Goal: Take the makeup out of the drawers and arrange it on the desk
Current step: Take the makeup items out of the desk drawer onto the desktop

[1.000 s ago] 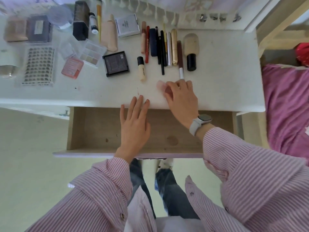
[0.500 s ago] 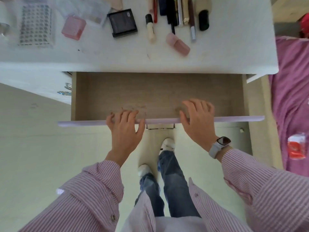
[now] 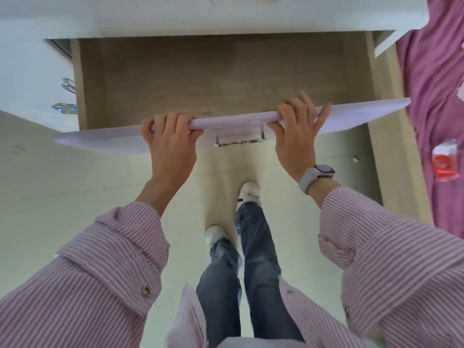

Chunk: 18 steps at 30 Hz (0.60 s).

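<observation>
Drawer [image 3: 221, 71] front held by both hands: left grip [image 3: 169, 144] and right grip [image 3: 296, 136] curled over it

Drawer [image 3: 221, 71] pulled open, wood-lined, lilac front; desk [image 3: 226, 18] white above.

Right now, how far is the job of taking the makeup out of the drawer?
Done, as it looks: the open drawer shows only its bare wooden bottom, with no makeup in it. In hand: the left hand and the right hand both grip the drawer front, on either side of the metal handle. Left: the desk top is almost out of view, so the arrangement cannot be checked.
</observation>
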Motion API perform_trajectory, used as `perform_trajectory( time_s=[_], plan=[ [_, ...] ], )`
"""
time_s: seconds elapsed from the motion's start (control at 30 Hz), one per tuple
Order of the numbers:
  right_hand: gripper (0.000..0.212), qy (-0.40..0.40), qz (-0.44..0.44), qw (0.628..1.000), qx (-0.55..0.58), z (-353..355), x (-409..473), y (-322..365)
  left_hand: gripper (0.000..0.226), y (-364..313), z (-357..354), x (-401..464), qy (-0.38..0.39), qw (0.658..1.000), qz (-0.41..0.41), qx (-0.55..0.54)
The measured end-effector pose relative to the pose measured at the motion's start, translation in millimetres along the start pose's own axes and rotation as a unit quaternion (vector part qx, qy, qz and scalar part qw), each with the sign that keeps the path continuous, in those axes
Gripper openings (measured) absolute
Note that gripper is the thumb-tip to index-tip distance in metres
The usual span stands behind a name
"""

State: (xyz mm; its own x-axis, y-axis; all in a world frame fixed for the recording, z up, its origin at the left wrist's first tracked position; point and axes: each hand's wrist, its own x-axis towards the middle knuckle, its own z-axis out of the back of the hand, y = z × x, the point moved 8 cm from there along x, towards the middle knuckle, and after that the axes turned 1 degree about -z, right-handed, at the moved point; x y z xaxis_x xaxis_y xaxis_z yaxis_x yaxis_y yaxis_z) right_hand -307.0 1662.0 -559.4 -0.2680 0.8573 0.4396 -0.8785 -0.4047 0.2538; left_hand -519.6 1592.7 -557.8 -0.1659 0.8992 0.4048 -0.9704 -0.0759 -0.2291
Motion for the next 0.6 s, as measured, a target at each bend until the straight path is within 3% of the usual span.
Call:
perform_trajectory(
  time_s=[0.23, 0.3, 0.43, 0.6],
  plan=[
    [0.018, 0.030, -0.029, 0.999, 0.024, -9.7, 43.1, 5.1, 0.027, 11.5, -1.2, 41.5, 0.024, 0.998, 0.053, -0.018],
    [0.037, 0.066, -0.042, 0.997, 0.003, -15.9, 64.6, -0.7, 0.038, 14.1, -0.3, 62.6, 0.033, 0.997, 0.063, 0.012],
    [0.089, 0.121, 0.013, 0.982, -0.142, -19.9, 96.2, -6.5, 0.085, 23.4, -7.8, 91.9, 0.108, 0.988, 0.060, 0.089],
    [0.098, 0.171, 0.017, 0.975, -0.138, -30.1, 129.5, -10.3, 0.088, 29.0, -21.9, 126.1, 0.161, 0.983, 0.018, 0.092]
  ],
)
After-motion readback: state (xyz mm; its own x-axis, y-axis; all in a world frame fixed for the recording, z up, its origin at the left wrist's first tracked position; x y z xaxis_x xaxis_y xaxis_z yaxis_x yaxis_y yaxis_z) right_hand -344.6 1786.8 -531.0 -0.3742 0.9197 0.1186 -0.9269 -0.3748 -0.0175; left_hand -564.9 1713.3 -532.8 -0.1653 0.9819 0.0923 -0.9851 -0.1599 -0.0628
